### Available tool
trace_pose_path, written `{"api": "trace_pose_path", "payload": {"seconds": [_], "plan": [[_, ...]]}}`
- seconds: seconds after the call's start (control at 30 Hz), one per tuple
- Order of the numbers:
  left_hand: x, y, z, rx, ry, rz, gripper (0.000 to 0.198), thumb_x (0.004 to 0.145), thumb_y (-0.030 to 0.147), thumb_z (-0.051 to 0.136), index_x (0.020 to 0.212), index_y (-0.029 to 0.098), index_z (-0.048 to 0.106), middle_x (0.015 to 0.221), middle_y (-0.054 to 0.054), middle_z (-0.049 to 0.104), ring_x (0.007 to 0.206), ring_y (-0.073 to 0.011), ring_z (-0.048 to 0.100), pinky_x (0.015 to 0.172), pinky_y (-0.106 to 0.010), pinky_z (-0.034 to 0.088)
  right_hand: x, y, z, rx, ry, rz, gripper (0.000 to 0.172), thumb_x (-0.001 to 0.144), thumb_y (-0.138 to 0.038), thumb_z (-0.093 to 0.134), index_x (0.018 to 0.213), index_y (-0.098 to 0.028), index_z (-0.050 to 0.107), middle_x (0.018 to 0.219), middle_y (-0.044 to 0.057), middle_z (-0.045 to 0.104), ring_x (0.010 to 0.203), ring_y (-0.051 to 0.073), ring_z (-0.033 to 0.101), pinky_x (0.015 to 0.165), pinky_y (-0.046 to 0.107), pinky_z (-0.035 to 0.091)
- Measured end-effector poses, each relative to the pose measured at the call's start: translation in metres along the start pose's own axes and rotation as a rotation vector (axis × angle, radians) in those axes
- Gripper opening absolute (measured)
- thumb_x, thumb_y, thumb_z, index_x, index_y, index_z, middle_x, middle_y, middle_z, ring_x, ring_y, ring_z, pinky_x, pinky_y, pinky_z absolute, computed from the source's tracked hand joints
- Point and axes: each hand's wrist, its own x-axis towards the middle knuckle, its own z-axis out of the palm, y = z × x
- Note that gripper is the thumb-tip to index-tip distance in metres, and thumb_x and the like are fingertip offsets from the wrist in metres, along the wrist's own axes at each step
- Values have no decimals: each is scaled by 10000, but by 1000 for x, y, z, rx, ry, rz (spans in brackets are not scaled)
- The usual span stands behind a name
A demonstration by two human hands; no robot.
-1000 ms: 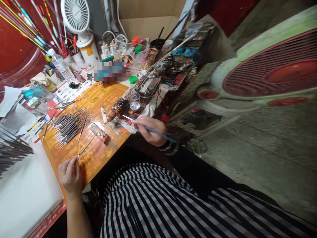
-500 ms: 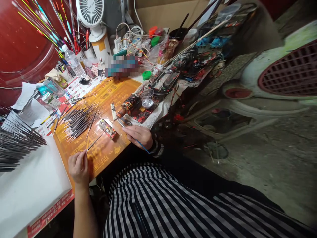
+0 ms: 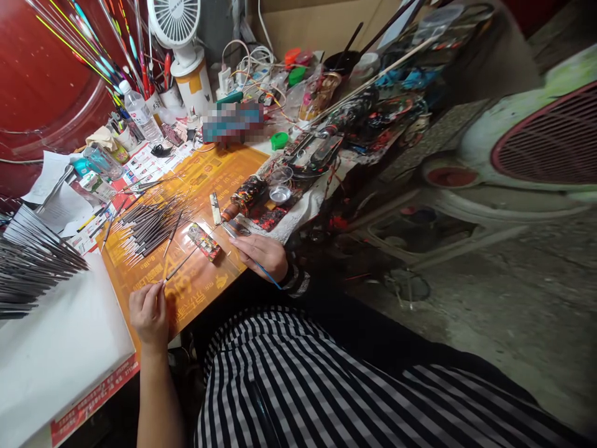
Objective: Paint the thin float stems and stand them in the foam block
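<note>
My left hand (image 3: 150,311), fingers pinched, holds the near end of a thin dark fishing float (image 3: 181,266). The float slants away across a paint-spattered block (image 3: 204,242), its far end near the motor's brown tip. My right hand (image 3: 263,256) is closed around a thin paintbrush (image 3: 267,274) with a blue handle. The brush tip is close to the float's far end; whether they touch I cannot tell. Behind it lies the paint-spattered cylindrical motor (image 3: 248,193), with a small pale strip (image 3: 215,208) beside it.
A pile of dark float sticks (image 3: 152,229) lies on the orange tabletop (image 3: 205,171). More stand in white foam (image 3: 69,348) at left. A white fan (image 3: 175,25), a water bottle (image 3: 142,118) and cables are at the back. Paint-covered tools and a clear cup (image 3: 280,194) lie right.
The whole view has shifted slightly, so the background sits a little further right. Both hands keep their grips and nearly the same positions.
</note>
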Motion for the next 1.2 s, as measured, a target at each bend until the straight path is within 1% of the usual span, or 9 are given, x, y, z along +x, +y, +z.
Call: {"api": "trace_pose_path", "payload": {"seconds": [0.17,0.27,0.37,0.47,0.57,0.7,0.9,1.07,1.2], "plan": [[-1,-1,0,-4,2,11,151,948,227,622,1061,200,720,940,-73,713,843,-171,614,810,-333,491,1,0,-3,10,29,-21,448,967,-117,537,1412,-164,558,1097,130,760,997,229,743,844,376,642],[0,-1,0,-7,5,21,149,950,220,617,1059,201,716,938,-73,710,843,-170,614,806,-330,488,-3,-5,-2,12,29,3,397,973,-138,530,1359,-191,604,1081,114,763,964,219,749,828,378,651],[-1,0,1,-10,0,9,140,954,228,610,1046,203,714,932,-71,709,848,-170,616,809,-331,487,-8,-19,5,81,24,22,365,979,-161,534,1329,-202,629,1076,106,760,962,211,748,804,367,659],[-3,2,1,-12,-13,-12,140,957,235,606,1038,202,715,929,-71,712,857,-173,619,811,-334,488,-9,-35,15,169,7,-24,438,968,-136,547,1401,-196,569,1096,107,755,978,201,742,817,346,657],[-4,4,1,-3,-28,-35,154,965,249,597,1042,203,722,941,-77,714,869,-178,625,819,-341,496,-9,-45,24,179,2,-50,483,966,-123,550,1442,-199,526,1087,105,759,959,196,744,812,330,655],[-5,6,-1,-1,-38,-34,157,964,237,597,1055,204,720,929,-72,718,869,-182,623,814,-338,491,-11,-46,30,135,6,-31,475,963,-118,554,1430,-203,546,1067,107,761,957,203,747,824,333,654],[-6,4,0,0,-40,-49,161,965,247,595,1047,210,729,934,-72,722,865,-185,625,815,-344,493,-13,-44,29,154,-67,24,415,971,-123,549,1372,-215,608,1094,109,759,1007,208,742,897,361,643],[-5,5,0,-5,-25,-25,157,959,230,603,1055,204,725,933,-75,720,859,-182,615,807,-335,494,-10,-47,28,97,-59,-11,454,957,-92,554,1400,-192,578,1100,118,759,994,212,744,878,358,650],[-6,5,0,4,-33,-41,163,968,246,593,1043,202,730,936,-81,724,866,-183,623,817,-347,497,-11,-47,29,119,-56,21,460,957,-104,573,1405,-204,577,1102,114,759,991,210,744,885,353,648]]}}
